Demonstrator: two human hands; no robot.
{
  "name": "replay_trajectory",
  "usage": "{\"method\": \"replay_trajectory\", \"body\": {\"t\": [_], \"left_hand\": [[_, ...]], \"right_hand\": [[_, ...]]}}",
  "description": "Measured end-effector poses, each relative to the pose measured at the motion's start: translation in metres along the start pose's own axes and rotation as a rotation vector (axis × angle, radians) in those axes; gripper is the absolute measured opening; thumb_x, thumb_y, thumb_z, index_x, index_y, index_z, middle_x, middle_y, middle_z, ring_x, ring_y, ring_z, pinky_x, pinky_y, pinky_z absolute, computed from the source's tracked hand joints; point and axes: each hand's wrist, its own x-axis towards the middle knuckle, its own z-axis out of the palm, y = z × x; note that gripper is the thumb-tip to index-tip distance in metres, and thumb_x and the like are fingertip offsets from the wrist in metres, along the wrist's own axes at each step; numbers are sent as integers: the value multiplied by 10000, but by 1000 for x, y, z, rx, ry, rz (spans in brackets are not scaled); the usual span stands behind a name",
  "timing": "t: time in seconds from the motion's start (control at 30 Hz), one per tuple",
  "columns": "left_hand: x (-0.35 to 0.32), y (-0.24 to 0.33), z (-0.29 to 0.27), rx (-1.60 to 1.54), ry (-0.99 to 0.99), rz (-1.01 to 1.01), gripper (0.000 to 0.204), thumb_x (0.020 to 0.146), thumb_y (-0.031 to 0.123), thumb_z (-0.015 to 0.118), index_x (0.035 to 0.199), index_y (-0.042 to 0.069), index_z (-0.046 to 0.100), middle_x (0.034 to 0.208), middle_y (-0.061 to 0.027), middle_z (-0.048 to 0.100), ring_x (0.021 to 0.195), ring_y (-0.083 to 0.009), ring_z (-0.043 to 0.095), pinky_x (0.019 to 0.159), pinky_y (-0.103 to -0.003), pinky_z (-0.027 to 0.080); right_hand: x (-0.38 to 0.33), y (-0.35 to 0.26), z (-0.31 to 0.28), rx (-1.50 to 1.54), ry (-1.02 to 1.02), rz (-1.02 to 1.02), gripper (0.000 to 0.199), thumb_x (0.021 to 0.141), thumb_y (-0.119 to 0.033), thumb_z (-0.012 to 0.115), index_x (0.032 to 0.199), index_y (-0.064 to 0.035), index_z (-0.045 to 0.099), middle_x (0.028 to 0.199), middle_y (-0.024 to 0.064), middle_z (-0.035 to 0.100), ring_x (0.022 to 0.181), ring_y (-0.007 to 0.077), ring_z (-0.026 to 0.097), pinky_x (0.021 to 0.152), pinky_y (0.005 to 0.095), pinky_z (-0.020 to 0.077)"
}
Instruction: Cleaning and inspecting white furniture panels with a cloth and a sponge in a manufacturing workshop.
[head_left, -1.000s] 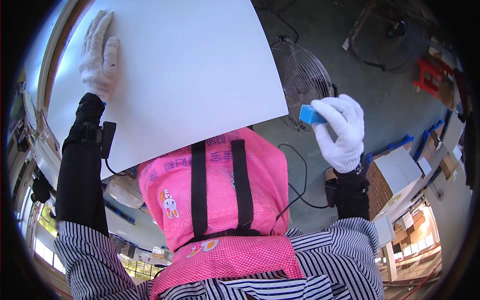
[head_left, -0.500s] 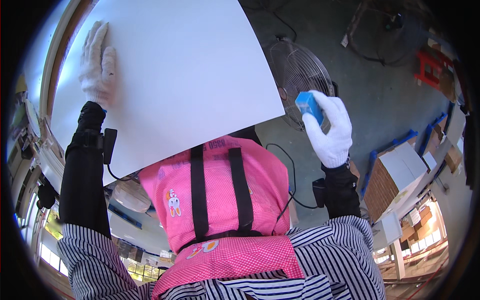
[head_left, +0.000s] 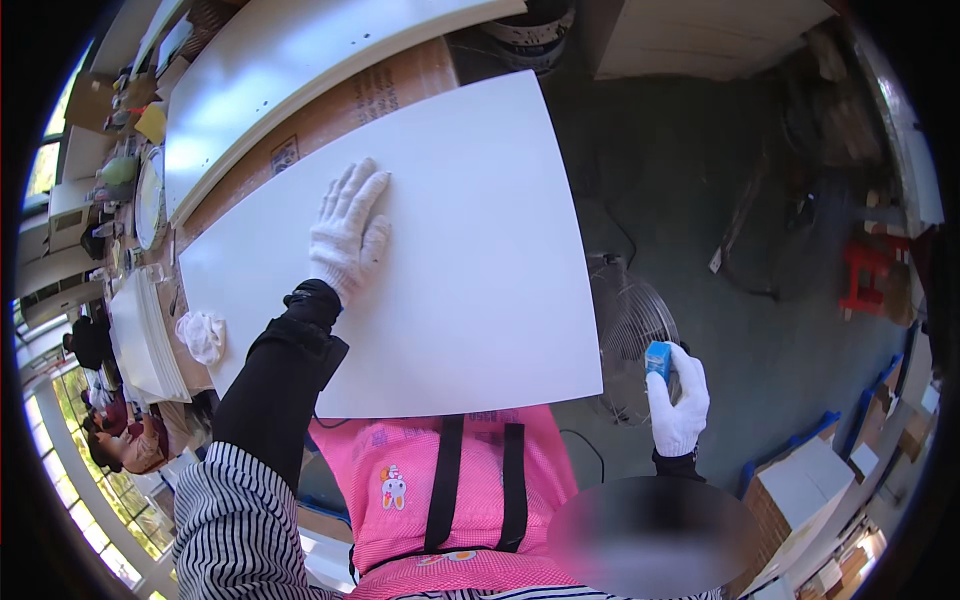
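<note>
A large white panel (head_left: 470, 250) lies in front of me, its near edge against my pink apron (head_left: 400, 455). My left hand (head_left: 348, 232), in a white knitted glove, rests flat on the panel with its fingers stretched out. Off the panel's right side, my gloved right hand (head_left: 682, 405) pinches a small blue block (head_left: 657, 359) between thumb and fingers. What the block is for its kind, I cannot make out. A crumpled white cloth (head_left: 202, 337) sits by the panel's left corner.
Beyond the panel lie brown cardboard (head_left: 400, 85) and another white board (head_left: 330, 50) with small holes. A metal fan (head_left: 635, 325) stands on the floor at right. Farther off are a red stool (head_left: 865, 278), a bucket (head_left: 530, 35) and stacked boards (head_left: 150, 335); people (head_left: 125, 440) are at left.
The view has shifted, showing more beyond the panel. My left hand has moved across the panel toward its middle. My right hand still holds the blue block beside the panel, now lower in view.
</note>
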Motion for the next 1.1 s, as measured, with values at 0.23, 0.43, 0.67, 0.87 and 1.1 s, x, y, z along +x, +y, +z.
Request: {"method": "replay_trajectory", "body": {"t": [0.23, 0.43, 0.67, 0.87, 1.1], "left_hand": [[2, 1, 6, -33, -30, -59, 478, 896, 267, 579, 1353, 138, 536, 1468, -144, 456, 1374, -343, 381, 1163, -446, 296], [-4, -9, 35, -135, 113, 6, 524, 924, 349, 506, 1395, 118, 499, 1528, -168, 390, 1443, -348, 315, 1209, -475, 184], [-1, -18, 47, -106, 15, -30, 522, 954, 332, 424, 1420, 100, 466, 1574, -130, 334, 1476, -310, 259, 1221, -461, 142], [-134, -58, 41, -282, 148, 253, 512, 866, 317, 504, 1335, 110, 508, 1546, -181, 355, 1456, -352, 289, 1209, -528, 161], [-334, -298, -83, -103, 184, -298, 623, 798, 297, 615, 1351, 41, 481, 1467, -190, 441, 1381, -345, 409, 1163, -495, 285]], "right_hand": [[17, -44, -13, 285, 212, 202, 358, 920, -59, 567, 1265, 37, 565, 1081, 97, 615, 969, 197, 607, 903, 317, 484], [4, -65, 2, 747, -118, 153, 592, 943, -284, 614, 1388, 47, 409, 1253, 135, 537, 1171, 218, 519, 1002, 407, 402], [-29, -207, 85, 759, -252, 50, 622, 932, -277, 566, 1462, -14, 373, 1323, 119, 510, 1174, 219, 508, 995, 375, 406], [-62, -304, 170, 885, -201, 73, 551, 949, -197, 531, 1451, -24, 381, 1226, 109, 559, 1035, 166, 568, 839, 284, 464], [-56, -428, 411, 995, -910, 229, 377, 955, -52, 538, 1318, 18, 468, 1228, 145, 569, 1091, 240, 590, 958, 347, 503]]}}
